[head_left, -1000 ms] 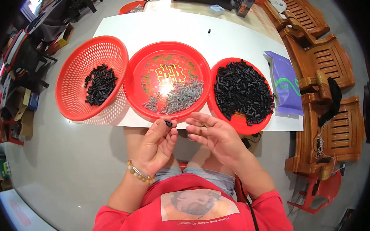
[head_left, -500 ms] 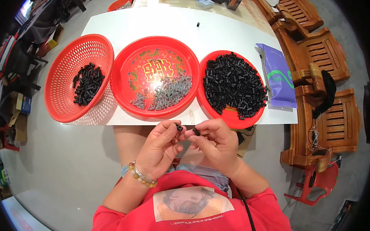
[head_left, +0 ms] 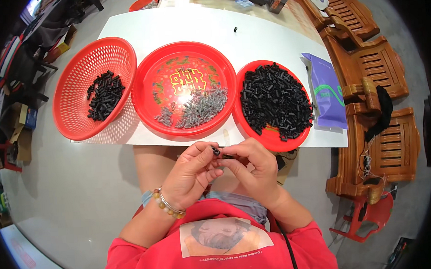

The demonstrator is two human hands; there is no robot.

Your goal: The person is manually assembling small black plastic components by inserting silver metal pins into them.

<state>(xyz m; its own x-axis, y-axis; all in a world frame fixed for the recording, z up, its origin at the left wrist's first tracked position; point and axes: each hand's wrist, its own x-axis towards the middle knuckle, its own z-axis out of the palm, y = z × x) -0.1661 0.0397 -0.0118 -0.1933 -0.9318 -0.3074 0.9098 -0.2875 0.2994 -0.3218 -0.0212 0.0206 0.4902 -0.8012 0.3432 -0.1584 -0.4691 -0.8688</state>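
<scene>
My left hand (head_left: 190,171) pinches a small black plastic tube (head_left: 216,152) between thumb and fingertips, above my lap just off the table's near edge. Against it, my right hand (head_left: 253,169) grips a second small black piece (head_left: 228,156), mostly covered by the fingers. The two pieces meet or nearly meet; which one I cannot tell. Beyond my hands stands a round red tray (head_left: 147,89) with a heap of small metal springs (head_left: 202,108). Right of it, a red plate (head_left: 274,146) carries a pile of black tubes (head_left: 274,98). A tilted red mesh basket (head_left: 60,103) holds more black tubes (head_left: 105,93).
The containers stand on a white tabletop (head_left: 182,25). One loose black tube (head_left: 235,30) lies toward the back. A purple packet (head_left: 328,93) is at the right edge. Wooden chairs (head_left: 386,141) and a red plastic stool (head_left: 368,219) stand to the right.
My two hands have come closer together, bringing the black pieces from apart to touching or nearly so. The whole view has shifted slightly.
</scene>
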